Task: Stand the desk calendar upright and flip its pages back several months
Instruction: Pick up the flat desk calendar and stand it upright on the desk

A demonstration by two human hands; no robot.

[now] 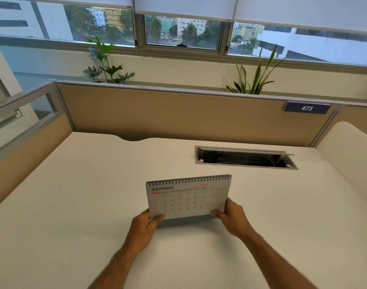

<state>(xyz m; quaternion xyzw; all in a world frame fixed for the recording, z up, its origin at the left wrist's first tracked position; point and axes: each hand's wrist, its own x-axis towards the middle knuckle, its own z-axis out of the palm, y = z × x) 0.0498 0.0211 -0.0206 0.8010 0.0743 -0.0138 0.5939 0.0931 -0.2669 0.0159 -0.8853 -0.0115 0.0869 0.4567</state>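
A white spiral-bound desk calendar point(186, 198) stands roughly upright near the middle of the white desk point(84, 205), its wire binding on top. The facing page reads NOVEMBER 2026. My left hand point(146, 227) pinches the page's lower left corner between thumb and fingers. My right hand point(232, 217) grips the lower right corner the same way. A bluish base shows under the page's bottom edge.
An open cable tray slot point(245, 158) with a raised lid is sunk into the desk behind the calendar to the right. Tan partition panels point(178, 113) wall the back and left side. Two plants point(253, 78) rise behind the partition. A second desk surface curves at right.
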